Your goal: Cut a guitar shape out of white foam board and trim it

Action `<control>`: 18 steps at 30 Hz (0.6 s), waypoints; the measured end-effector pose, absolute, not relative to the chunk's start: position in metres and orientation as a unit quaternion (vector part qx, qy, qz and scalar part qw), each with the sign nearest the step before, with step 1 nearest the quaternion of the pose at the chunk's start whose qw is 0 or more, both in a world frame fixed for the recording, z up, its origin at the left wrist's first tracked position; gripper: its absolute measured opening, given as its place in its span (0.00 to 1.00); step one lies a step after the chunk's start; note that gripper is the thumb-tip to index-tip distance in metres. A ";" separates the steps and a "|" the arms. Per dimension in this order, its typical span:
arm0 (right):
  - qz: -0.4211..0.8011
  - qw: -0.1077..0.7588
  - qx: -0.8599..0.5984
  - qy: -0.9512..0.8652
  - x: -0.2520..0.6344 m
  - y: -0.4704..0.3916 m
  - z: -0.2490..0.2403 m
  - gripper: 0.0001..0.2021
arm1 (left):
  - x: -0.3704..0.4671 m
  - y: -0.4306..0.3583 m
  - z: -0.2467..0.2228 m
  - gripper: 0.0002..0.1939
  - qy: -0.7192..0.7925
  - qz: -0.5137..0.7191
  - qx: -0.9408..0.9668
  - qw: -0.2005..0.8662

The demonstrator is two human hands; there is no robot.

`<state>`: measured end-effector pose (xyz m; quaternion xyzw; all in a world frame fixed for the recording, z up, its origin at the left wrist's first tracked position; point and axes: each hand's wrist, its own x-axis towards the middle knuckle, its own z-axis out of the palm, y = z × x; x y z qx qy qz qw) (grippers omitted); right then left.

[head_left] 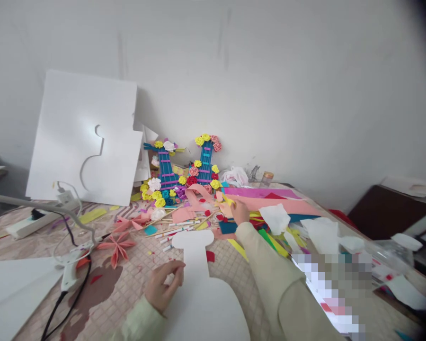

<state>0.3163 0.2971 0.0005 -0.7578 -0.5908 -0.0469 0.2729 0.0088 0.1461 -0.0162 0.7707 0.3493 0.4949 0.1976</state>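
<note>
A white guitar-shaped board (208, 308) lies flat in front of me, its neck pointing away. Beside the neck's left edge is my left hand (164, 285), with fingers curled and thumb drawn in; whatever they may hold is hidden. Stretched forward past the board, my right hand (240, 212) has its fingers closed on a yellow paper piece (227, 200) in the pile of coloured paper. Behind that pile, two blue paper-covered guitars, the left one (167, 170) and the right one (205, 163), lean upright with paper flowers around them.
A large white sheet (81, 142) with a cut-out outline leans on the wall. At left are a glue gun (71, 274), a power strip (42, 220) and cables. Pink folded paper (118, 246), marker pens (177, 232), white scraps (275, 219) and a lidded jar (267, 178) cover the table.
</note>
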 end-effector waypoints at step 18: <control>0.025 0.208 -0.721 -0.661 0.342 0.310 -0.001 0.13 | 0.015 0.143 -0.025 0.08 0.327 0.470 0.803 0.168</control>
